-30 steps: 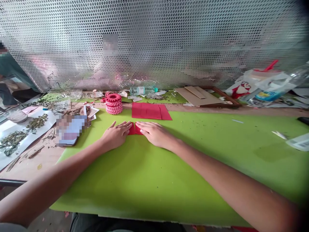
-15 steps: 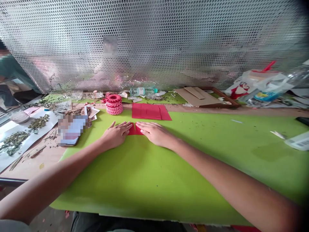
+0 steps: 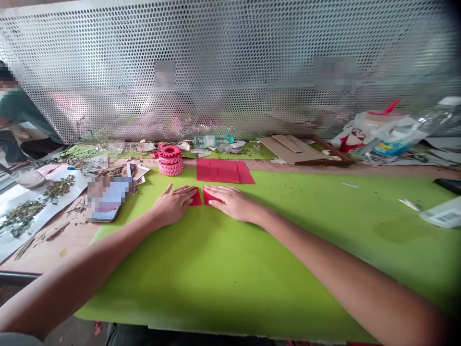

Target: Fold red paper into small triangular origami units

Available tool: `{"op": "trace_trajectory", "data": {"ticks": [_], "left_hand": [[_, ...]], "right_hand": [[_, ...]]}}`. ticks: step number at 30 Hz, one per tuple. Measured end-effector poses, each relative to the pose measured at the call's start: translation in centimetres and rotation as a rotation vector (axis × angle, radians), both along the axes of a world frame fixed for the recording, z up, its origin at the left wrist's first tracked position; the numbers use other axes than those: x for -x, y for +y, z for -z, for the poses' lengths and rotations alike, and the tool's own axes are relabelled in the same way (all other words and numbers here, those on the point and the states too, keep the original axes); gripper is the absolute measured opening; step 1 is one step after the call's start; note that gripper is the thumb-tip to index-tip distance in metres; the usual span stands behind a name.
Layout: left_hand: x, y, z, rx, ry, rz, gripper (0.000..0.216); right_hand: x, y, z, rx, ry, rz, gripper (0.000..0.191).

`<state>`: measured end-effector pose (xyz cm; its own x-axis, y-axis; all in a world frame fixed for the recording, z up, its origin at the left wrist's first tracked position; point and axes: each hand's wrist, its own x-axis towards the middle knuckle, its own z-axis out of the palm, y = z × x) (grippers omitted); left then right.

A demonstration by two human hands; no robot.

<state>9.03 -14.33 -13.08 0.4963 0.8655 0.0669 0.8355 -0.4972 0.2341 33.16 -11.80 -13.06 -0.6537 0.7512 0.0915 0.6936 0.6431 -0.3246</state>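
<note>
Both my hands lie flat on a small folded piece of red paper (image 3: pixel 197 197) on the green mat (image 3: pixel 252 250). My left hand (image 3: pixel 175 204) presses its left part with fingers stretched out. My right hand (image 3: pixel 230 202) presses the right part, fingers flat too. A narrow green gap shows between the two red flaps. Just behind lies a stack of flat red paper sheets (image 3: pixel 224 170). To its left stands a pile of pink-red folded paper rings (image 3: pixel 170 159).
A phone (image 3: pixel 106 198) lies at the mat's left edge, beside white sheets with dried leaves (image 3: pixel 32 206). Along the perforated metal screen (image 3: pixel 230 72) lie a plastic bottle (image 3: pixel 212 141), cardboard pieces (image 3: pixel 293 149) and plastic bags (image 3: pixel 389 129). Another person sits at far left (image 3: pixel 12 115).
The view has tilted slightly. The red paper now shows a green gap between two flaps under my fingers; both hands stay flat on it.
</note>
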Motion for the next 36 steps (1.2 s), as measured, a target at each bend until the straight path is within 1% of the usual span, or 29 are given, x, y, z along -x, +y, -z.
{"op": "trace_trajectory", "data": {"ticks": [4,8,13,17,19,21,22,24,27,31,34,36], "left_hand": [[0.0,0.4,-0.2,-0.037,-0.021,0.003,0.048],[0.1,1.0,-0.2,-0.071,-0.056,-0.023,0.048],[0.3,1.3,0.0,-0.137,-0.146,-0.040,0.047],[0.2,1.0,-0.3,-0.214,-0.192,0.009,0.044],[0.1,0.7,-0.6,-0.258,-0.188,0.062,0.045],[-0.2,0.2,-1.0,-0.301,-0.172,0.124,0.052],[-0.4,-0.1,-1.2,-0.325,-0.168,0.156,0.057],[-0.8,-0.6,-1.5,-0.374,-0.179,0.219,0.063],[-1.5,-1.4,-1.5,-0.423,-0.279,0.247,0.064],[-2.1,-1.9,-1.3,-0.429,-0.425,0.184,0.064],[-2.3,-2.0,-1.3,-0.459,-0.495,0.195,0.047],[-2.3,-2.1,-1.4,-0.467,-0.556,0.209,0.035]], "right_hand": [[-0.3,0.1,-0.1,0.003,0.049,0.004,0.055],[-0.4,0.5,0.4,-0.019,0.130,0.054,0.057],[-0.2,0.8,0.9,-0.022,0.259,0.042,0.049],[0.1,0.6,0.2,0.012,0.341,0.062,0.042],[0.2,0.3,-0.6,0.092,0.391,0.116,0.042],[0.3,0.0,-1.5,0.238,0.486,0.173,0.048],[0.4,-0.1,-1.9,0.323,0.550,0.178,0.050],[0.6,-0.5,-2.4,0.493,0.668,0.163,0.049],[1.3,-1.2,-2.5,0.678,0.789,0.168,0.045],[2.5,-2.5,-2.2,0.803,0.901,0.224,0.040],[3.0,-3.0,-1.9,0.864,0.963,0.175,0.036],[3.0,-3.0,-1.9,0.891,0.944,0.139,0.037]]}}
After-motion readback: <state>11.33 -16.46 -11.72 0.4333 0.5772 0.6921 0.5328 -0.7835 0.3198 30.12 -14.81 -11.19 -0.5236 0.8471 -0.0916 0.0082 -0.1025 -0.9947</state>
